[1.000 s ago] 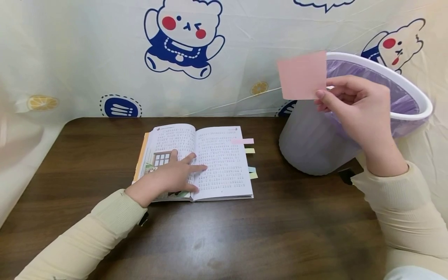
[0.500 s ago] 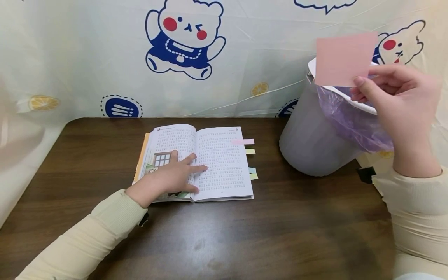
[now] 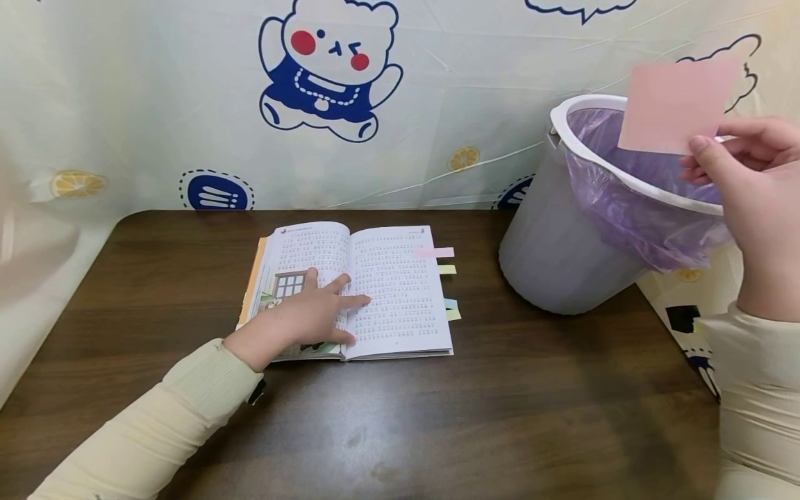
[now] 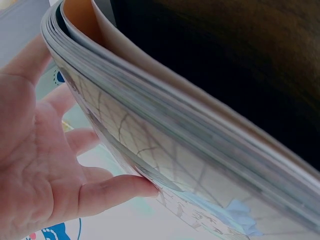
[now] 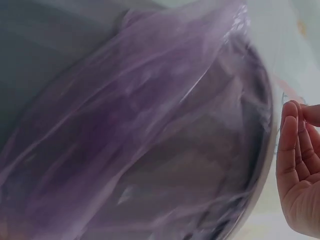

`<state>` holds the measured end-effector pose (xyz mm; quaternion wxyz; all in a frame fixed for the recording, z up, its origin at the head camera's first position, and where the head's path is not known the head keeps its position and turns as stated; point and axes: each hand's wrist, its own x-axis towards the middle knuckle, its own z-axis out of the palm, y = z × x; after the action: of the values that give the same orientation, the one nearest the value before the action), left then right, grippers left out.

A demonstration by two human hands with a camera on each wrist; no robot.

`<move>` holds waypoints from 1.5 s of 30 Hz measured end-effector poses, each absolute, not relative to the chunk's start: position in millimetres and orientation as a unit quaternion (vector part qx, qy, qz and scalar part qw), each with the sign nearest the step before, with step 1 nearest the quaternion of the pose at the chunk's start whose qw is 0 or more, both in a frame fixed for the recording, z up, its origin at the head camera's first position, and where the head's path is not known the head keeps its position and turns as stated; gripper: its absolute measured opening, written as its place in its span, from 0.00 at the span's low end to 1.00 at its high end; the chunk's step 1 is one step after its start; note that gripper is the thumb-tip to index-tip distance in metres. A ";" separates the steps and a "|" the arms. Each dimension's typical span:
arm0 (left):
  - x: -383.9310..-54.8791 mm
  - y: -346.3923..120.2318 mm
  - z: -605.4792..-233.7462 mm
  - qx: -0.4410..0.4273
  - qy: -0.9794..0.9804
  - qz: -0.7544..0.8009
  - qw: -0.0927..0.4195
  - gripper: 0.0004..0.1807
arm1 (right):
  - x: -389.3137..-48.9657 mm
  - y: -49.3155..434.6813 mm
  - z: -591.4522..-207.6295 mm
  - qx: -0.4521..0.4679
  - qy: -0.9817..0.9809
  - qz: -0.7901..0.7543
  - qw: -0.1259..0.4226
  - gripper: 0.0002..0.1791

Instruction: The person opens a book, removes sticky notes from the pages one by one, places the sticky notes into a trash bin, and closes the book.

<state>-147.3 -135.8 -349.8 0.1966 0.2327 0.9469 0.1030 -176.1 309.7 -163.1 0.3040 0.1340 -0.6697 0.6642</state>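
An open book (image 3: 396,298) lies on the brown table, with small pink, yellow and blue sticky tabs (image 3: 446,269) jutting from its right edge. My left hand (image 3: 306,312) rests on it near the middle fold, fingers spread. In the left wrist view that left hand (image 4: 55,150) touches the curved pages (image 4: 165,135). My right hand (image 3: 756,180) pinches a square pink sticky note (image 3: 678,104) by its lower right corner, over the trash can (image 3: 562,236). The right wrist view has the right hand (image 5: 302,165) beside the can's purple bag (image 5: 125,100), fingertips together.
The grey trash can has a white rim (image 3: 587,149) and a purple liner, and it leans at the table's back right. A cloth with printed bears (image 3: 325,69) hangs behind the table (image 3: 425,430). Dark tape (image 3: 683,318) marks the right edge.
My right hand has moved right with the pink sticky note, from the can's left side to above its opening. My left hand and the book have stayed still.
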 end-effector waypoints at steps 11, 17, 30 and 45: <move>-145.8 -135.9 -349.4 0.227 0.948 0.105 0.198 0.39 | -179.1 324.6 -167.0 0.046 -0.796 0.530 0.291 0.15; -145.6 -135.8 -349.1 0.237 0.947 0.099 0.194 0.39 | -179.3 328.4 -166.9 0.006 -0.853 0.451 0.262 0.16; -146.2 -137.6 -344.3 0.232 0.948 0.101 0.191 0.39 | -188.1 333.0 -154.9 -0.023 -0.945 0.276 0.174 0.19; -147.2 -133.3 -351.3 0.245 0.949 0.082 0.180 0.39 | -183.1 320.6 -152.6 0.010 -0.920 0.341 0.195 0.20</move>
<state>-147.2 -133.3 -351.3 0.1796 0.2450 0.9492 0.0818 -183.1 320.6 -152.6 0.1952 0.0101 -0.9197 0.3406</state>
